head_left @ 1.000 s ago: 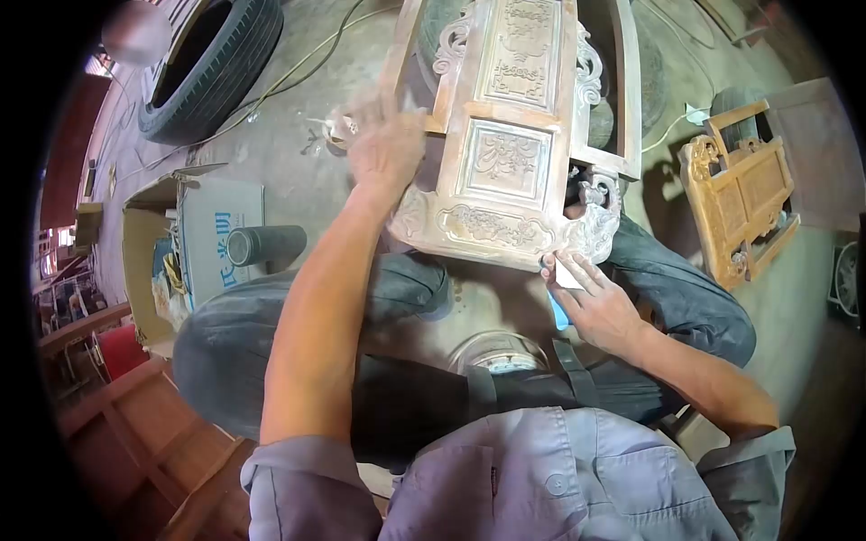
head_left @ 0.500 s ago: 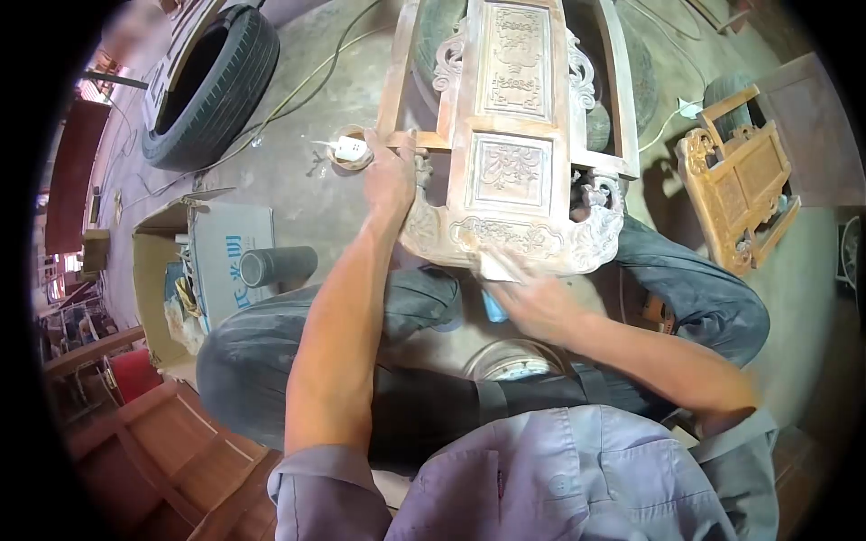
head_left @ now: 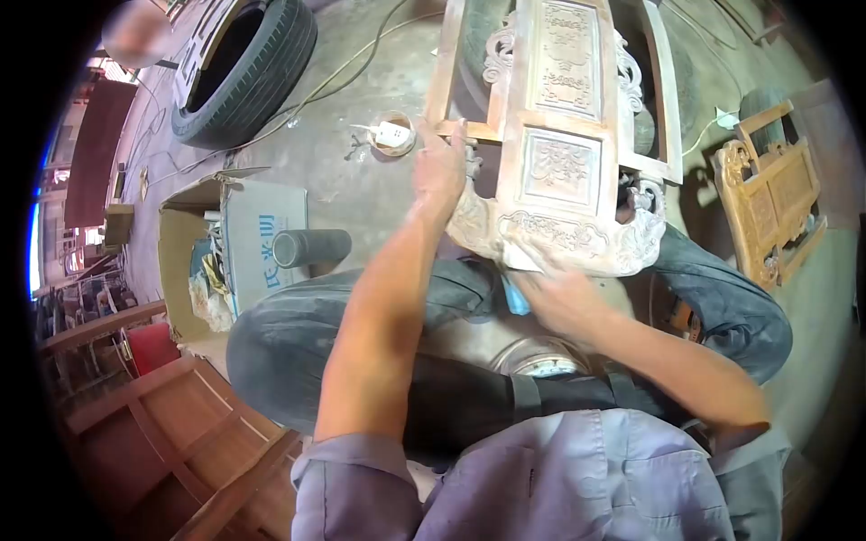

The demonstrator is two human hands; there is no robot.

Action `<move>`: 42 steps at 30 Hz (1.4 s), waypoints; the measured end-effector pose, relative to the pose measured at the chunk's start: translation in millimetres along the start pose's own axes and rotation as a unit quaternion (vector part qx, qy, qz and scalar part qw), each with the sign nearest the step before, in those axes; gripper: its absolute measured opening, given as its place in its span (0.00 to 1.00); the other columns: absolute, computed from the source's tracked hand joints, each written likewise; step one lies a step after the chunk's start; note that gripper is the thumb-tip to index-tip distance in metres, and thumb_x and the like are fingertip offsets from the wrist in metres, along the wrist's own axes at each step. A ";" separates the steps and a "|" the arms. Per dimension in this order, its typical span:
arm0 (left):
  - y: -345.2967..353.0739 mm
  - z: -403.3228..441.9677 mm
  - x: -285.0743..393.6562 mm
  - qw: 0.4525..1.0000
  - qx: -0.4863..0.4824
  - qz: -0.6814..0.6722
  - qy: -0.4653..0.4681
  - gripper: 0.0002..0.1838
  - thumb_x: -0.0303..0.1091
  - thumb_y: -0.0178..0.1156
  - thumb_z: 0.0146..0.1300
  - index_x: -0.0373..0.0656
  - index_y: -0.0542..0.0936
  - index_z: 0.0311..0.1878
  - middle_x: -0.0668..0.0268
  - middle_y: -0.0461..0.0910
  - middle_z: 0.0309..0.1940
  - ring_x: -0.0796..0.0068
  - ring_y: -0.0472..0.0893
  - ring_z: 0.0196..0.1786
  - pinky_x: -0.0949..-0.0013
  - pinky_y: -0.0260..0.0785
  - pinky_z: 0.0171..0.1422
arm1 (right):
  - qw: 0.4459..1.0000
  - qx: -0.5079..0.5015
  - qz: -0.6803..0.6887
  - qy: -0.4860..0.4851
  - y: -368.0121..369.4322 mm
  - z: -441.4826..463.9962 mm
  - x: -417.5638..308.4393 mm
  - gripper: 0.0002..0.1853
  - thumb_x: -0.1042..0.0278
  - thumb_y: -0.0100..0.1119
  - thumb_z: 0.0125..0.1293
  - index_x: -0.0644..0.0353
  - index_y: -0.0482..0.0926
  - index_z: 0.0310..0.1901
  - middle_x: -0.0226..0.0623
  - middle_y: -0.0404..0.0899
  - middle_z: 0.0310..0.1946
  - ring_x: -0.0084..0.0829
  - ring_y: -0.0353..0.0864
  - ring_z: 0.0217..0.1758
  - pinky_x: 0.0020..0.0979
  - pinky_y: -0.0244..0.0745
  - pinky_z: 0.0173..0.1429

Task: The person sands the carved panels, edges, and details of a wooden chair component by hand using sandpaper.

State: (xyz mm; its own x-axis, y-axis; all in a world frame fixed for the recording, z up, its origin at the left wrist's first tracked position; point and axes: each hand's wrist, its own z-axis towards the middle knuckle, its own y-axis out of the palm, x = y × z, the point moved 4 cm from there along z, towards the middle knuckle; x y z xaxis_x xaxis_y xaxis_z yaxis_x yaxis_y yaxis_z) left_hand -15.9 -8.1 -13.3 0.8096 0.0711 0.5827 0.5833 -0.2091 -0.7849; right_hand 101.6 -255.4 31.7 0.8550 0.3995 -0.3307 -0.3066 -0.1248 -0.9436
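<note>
A carved wooden chair back (head_left: 564, 167), pale with dust, leans over my lap with its scrolled end toward me. My left hand (head_left: 440, 167) is closed round its left side, where a thin crossbar meets the side post. My right hand (head_left: 564, 293) presses a pale folded sheet (head_left: 521, 258), which looks like sandpaper, against the carved edge nearest me. The fingers of that hand are slightly blurred. Below it, a small blue object (head_left: 516, 299) shows between my legs.
An open cardboard box (head_left: 262, 239) stands to the left, beside a dark cylinder (head_left: 311, 246). A white power socket (head_left: 391, 134) lies in a round holder. A tire (head_left: 248, 86) is farther back. A brown carved panel (head_left: 771, 198) stands right; a round metal dish (head_left: 541, 359) sits below.
The whole scene has shifted to the right as my head turned. My left hand keeps its hold, and my right hand stays at the carved edge, slightly farther left along it.
</note>
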 end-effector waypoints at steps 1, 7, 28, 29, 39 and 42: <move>0.0 0.2 1.9 1.000 -0.003 -0.002 0.001 0.53 0.70 0.51 0.80 0.35 0.48 0.88 0.31 0.87 0.49 0.28 0.87 0.56 0.37 0.76 0.64 | 0.999 -0.002 -0.040 -0.011 -19.4 -25.6 13.8 0.32 0.68 0.57 0.67 0.75 0.76 0.71 0.57 0.75 0.75 0.56 0.72 0.82 0.50 0.64 0.88; -0.9 -3.0 3.2 1.000 -0.014 -0.004 -0.020 0.53 0.69 0.50 0.80 0.36 0.46 0.88 0.31 0.87 0.51 0.28 0.86 0.58 0.37 0.75 0.66 | 0.997 0.064 -0.031 -0.027 9.0 32.2 -20.2 0.34 0.69 0.56 0.67 0.76 0.73 0.74 0.59 0.76 0.74 0.55 0.67 0.85 0.51 0.62 0.88; 5.5 5.5 -4.4 0.999 -0.032 -0.033 0.000 0.54 0.69 0.52 0.80 0.36 0.46 0.89 0.31 0.87 0.51 0.30 0.87 0.58 0.37 0.75 0.66 | 0.998 0.039 -0.041 -0.009 11.7 72.7 -39.6 0.26 0.68 0.55 0.71 0.76 0.81 0.66 0.57 0.77 0.73 0.53 0.66 0.85 0.48 0.59 0.89; 5.7 1.2 -3.8 0.999 -0.031 -0.034 -0.002 0.53 0.69 0.52 0.80 0.36 0.46 0.89 0.31 0.87 0.50 0.30 0.87 0.58 0.37 0.75 0.66 | 1.000 0.023 -0.017 0.004 13.6 70.9 -40.7 0.26 0.68 0.55 0.71 0.75 0.81 0.66 0.57 0.77 0.73 0.53 0.66 0.85 0.48 0.59 0.89; 1.7 -0.1 -0.6 0.999 -0.006 -0.048 0.021 0.49 0.65 0.53 0.81 0.35 0.51 0.86 0.27 0.84 0.53 0.25 0.83 0.60 0.38 0.74 0.66 | 0.994 0.035 -0.092 -0.036 4.4 31.4 -24.7 0.31 0.67 0.57 0.69 0.75 0.76 0.72 0.57 0.74 0.77 0.51 0.67 0.85 0.50 0.61 0.89; -0.5 -2.2 9.3 0.997 -0.015 -0.077 0.021 0.49 0.64 0.54 0.82 0.33 0.51 0.85 0.27 0.85 0.51 0.25 0.84 0.58 0.38 0.75 0.64 | 0.993 -0.021 -0.113 -0.034 -30.8 -65.9 32.6 0.33 0.67 0.57 0.69 0.74 0.74 0.74 0.56 0.73 0.78 0.51 0.69 0.85 0.49 0.63 0.88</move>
State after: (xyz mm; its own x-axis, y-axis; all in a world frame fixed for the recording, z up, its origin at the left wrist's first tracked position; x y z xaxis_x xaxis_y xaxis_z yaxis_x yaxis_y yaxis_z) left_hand -8.8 -9.5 -7.0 0.7065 0.0643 0.7048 0.6980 -0.2281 -0.6788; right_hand 166.5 -298.4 49.0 0.8691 0.4822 -0.1102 -0.0911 -0.0630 -0.9938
